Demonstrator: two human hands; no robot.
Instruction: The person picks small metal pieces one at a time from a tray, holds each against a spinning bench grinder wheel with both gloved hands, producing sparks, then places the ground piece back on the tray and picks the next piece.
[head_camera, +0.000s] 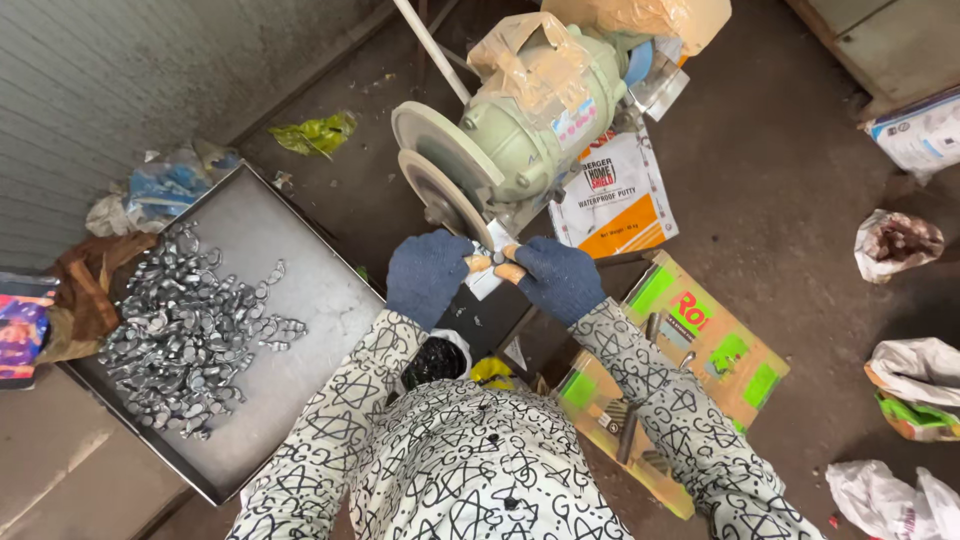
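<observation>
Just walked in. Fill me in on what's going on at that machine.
A person in a patterned shirt and blue gloves holds a small metal piece with both hands, the left hand and the right hand, up against the grinding wheel of a pale green bench grinder. To their left sits a metal tray with a heap of small shiny metal pieces. Bags and flattened cardboard lie on the floor around them.

Head camera, steep downward view, close range.
</observation>
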